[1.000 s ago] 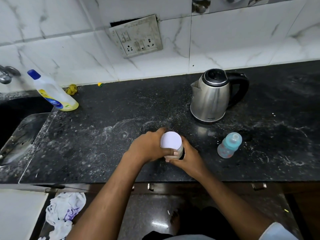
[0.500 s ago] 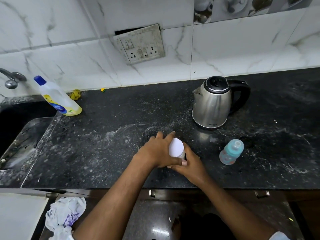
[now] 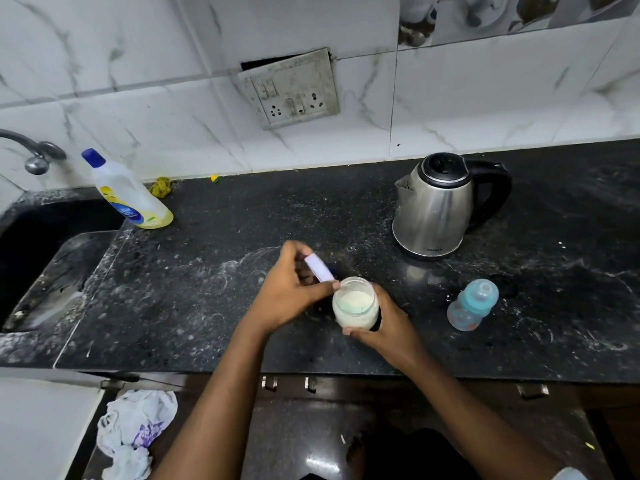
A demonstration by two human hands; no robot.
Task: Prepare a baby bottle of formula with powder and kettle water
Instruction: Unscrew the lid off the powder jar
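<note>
A small clear jar (image 3: 355,306) of whitish powder stands open on the black counter (image 3: 207,323), with my right hand (image 3: 388,327) wrapped around its right side. My left hand (image 3: 294,289) holds the jar's white lid (image 3: 319,268) tilted just above and left of the jar's mouth. A baby bottle (image 3: 471,304) with a blue teat cap stands to the right, apart from both hands. The steel kettle (image 3: 434,206) with black lid and handle sits behind it, lid closed.
A sink (image 3: 45,258) with a tap (image 3: 34,154) lies at the left. A white and yellow detergent bottle (image 3: 126,192) stands by the sink's corner. A socket plate (image 3: 294,90) hangs on the tiled wall. A crumpled cloth (image 3: 135,431) lies on the floor below.
The lid has come off the jar; my left hand lifted it up and to the left, and the powder inside now shows. The camera view tilted up slightly.
</note>
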